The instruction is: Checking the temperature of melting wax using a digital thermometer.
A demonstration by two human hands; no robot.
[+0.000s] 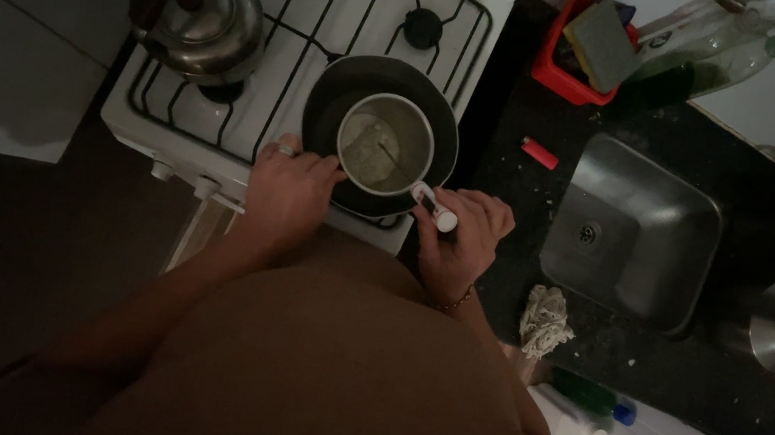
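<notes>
A metal mug with pale liquid stands inside a dark pan on the front right burner of a white gas stove. My left hand, with a ring on one finger, grips the mug's near left side. My right hand holds a small white tube-shaped object with a dark band, its tip close to the mug's right rim. A bracelet sits on my right wrist.
A steel kettle sits on the stove's left burner. On the dark counter lie a red lighter, a red tray with sponges and a crumpled cloth. A steel sink is set at the right, bottles behind it.
</notes>
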